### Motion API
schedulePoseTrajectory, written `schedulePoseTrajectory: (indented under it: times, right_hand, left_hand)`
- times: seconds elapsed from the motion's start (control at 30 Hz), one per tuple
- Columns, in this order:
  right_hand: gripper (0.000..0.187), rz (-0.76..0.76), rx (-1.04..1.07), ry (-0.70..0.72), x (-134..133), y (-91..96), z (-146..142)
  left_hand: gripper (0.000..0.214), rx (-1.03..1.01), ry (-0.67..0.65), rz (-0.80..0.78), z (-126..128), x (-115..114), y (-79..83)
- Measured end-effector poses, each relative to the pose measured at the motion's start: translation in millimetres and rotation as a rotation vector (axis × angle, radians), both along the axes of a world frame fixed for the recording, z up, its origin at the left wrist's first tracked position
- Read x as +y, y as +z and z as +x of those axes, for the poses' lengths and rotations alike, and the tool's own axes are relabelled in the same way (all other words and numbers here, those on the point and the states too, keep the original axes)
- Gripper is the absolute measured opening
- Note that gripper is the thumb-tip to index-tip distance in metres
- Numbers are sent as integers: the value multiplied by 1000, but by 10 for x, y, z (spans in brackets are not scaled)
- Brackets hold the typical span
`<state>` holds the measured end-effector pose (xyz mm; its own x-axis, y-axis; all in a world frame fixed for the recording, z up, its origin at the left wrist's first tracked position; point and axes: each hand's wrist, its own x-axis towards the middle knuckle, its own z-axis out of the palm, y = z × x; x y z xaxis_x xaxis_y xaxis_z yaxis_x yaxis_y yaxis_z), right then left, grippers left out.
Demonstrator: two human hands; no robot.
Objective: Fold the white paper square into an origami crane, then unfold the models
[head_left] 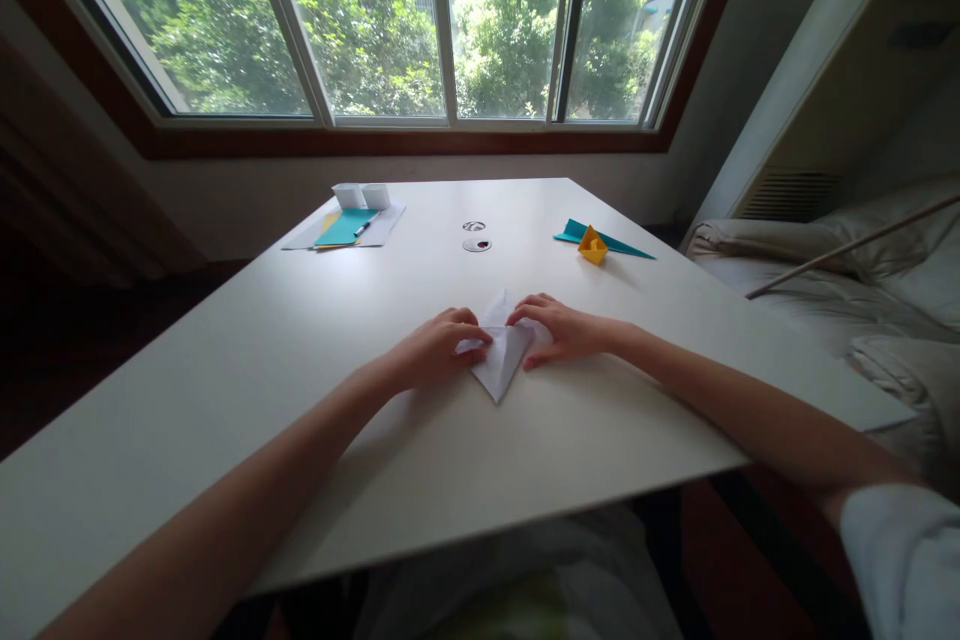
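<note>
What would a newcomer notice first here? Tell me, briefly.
Both hands meet at the middle of the white table: the left hand and the right hand press on a white folded paper whose tip points toward the near edge. Farther off on the right, a small yellow folded piece sits against a teal folded paper. Behind the table, a wide window shows green trees.

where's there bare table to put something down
Bare: the near-left table between the left hand and the edge, and the strip right of the right hand. Crowded: the far papers, the yellow fold, and the white paper.
</note>
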<state>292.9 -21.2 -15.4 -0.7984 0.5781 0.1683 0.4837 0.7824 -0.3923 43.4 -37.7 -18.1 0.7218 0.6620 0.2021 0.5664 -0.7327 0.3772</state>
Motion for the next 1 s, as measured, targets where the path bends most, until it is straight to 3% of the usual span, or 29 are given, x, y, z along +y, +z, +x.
schedulePoseTrajectory:
  times: [0.17, 0.33, 0.67, 1.0]
  right_hand:
    - [56, -45, 92, 4, -11, 32, -6]
    - [27, 7, 32, 100, 5, 110, 10]
    - [26, 114, -67, 46, 18, 67, 61]
    - [35, 135, -129, 8, -28, 112, 55]
  left_hand:
    - [26, 83, 16, 51, 24, -50, 22]
    - [26, 225, 131, 165, 67, -97, 55]
    - [49, 177, 29, 42, -55, -43, 125]
    - [41, 123, -15, 46, -89, -14, 120]
